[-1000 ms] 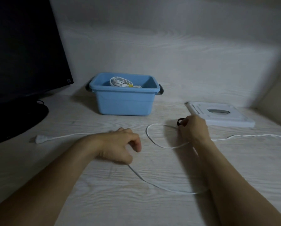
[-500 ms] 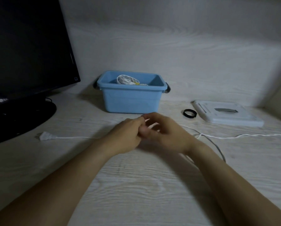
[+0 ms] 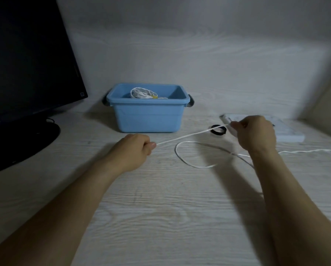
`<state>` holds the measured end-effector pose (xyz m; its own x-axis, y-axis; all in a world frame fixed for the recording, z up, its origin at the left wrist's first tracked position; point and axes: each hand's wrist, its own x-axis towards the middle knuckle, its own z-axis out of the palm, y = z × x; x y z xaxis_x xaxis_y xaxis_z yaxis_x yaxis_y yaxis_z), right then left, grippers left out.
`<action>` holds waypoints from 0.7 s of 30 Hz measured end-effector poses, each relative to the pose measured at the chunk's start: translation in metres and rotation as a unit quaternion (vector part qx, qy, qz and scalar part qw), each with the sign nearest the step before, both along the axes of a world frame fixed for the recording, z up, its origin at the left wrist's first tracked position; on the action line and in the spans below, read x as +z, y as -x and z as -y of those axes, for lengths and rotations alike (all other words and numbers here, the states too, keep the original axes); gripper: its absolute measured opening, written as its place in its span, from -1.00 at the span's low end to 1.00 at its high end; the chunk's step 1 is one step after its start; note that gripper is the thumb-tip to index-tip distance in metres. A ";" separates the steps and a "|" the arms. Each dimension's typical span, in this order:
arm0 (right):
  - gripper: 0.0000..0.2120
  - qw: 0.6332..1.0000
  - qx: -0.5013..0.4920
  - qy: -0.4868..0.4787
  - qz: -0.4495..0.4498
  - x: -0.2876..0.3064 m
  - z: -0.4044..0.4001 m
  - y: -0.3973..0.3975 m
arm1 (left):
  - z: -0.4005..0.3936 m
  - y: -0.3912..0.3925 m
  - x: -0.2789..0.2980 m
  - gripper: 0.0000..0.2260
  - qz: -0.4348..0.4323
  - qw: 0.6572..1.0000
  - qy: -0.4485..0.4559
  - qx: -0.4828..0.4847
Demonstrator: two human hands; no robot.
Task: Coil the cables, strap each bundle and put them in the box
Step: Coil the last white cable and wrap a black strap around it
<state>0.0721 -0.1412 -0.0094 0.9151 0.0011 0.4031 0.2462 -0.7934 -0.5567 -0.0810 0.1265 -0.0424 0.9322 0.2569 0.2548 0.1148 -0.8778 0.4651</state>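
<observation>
A thin white cable (image 3: 187, 136) is stretched taut in the air between my two hands. My left hand (image 3: 135, 148) grips it in a fist near the desk's middle. My right hand (image 3: 256, 133) pinches the cable's plug end, raised at the right. Below it a loose loop of the same cable lies on the desk and trails off to the right edge. A black strap ring (image 3: 219, 130) lies flat behind the cable. The blue box (image 3: 147, 116) stands at the back with a coiled white bundle (image 3: 142, 93) inside it.
A black monitor (image 3: 26, 60) on its round stand fills the left side. The box's white lid (image 3: 287, 131) lies flat at the right, behind my right hand. A wall closes the back and a panel the right corner.
My hands, together at the middle half a second ago, have pulled apart and stretched the cable between them. The plug end that lay at the left is now at my right hand.
</observation>
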 end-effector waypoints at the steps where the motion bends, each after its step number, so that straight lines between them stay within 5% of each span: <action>1: -0.64 1.000 -0.013 -0.010 0.006 -0.002 0.000 -0.002 | 0.001 -0.001 -0.001 -0.65 0.003 1.000 -0.008 -0.003; 4: -0.69 0.999 0.029 -0.019 0.024 -0.006 -0.008 -0.001 | 0.007 -0.003 0.000 -0.67 0.046 0.999 0.019 -0.007; 6: -0.77 0.995 0.090 -0.023 0.021 -0.006 -0.019 0.005 | 0.012 -0.004 0.005 -0.68 0.085 0.983 0.162 0.014; 7: -0.81 0.991 0.127 -0.028 0.024 -0.008 -0.025 0.010 | 0.013 -0.003 0.009 -0.69 0.092 0.950 0.298 0.018; 9: -0.86 0.978 0.207 -0.034 0.018 -0.009 -0.036 0.021 | 0.014 0.000 0.019 -0.75 0.077 0.822 0.565 -0.017; 11: -0.90 0.955 0.296 -0.025 -0.018 -0.009 -0.045 0.035 | 0.012 0.003 0.028 -0.79 0.083 0.723 0.683 -0.068; 14: -0.92 0.919 0.391 0.050 -0.032 -0.011 -0.054 0.050 | 0.010 0.002 0.033 -0.79 0.148 0.677 0.716 -0.090; 21: -0.75 0.844 0.509 0.150 -0.084 -0.021 -0.075 0.088 | 0.009 -0.001 0.034 -0.78 0.239 0.642 0.727 -0.055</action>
<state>-0.0159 -0.0662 -0.0301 0.4230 0.8994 0.1104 0.8222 -0.3297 -0.4639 -0.0796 0.1171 -0.0086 0.8696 0.4863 0.0850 -0.3721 0.5324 0.7603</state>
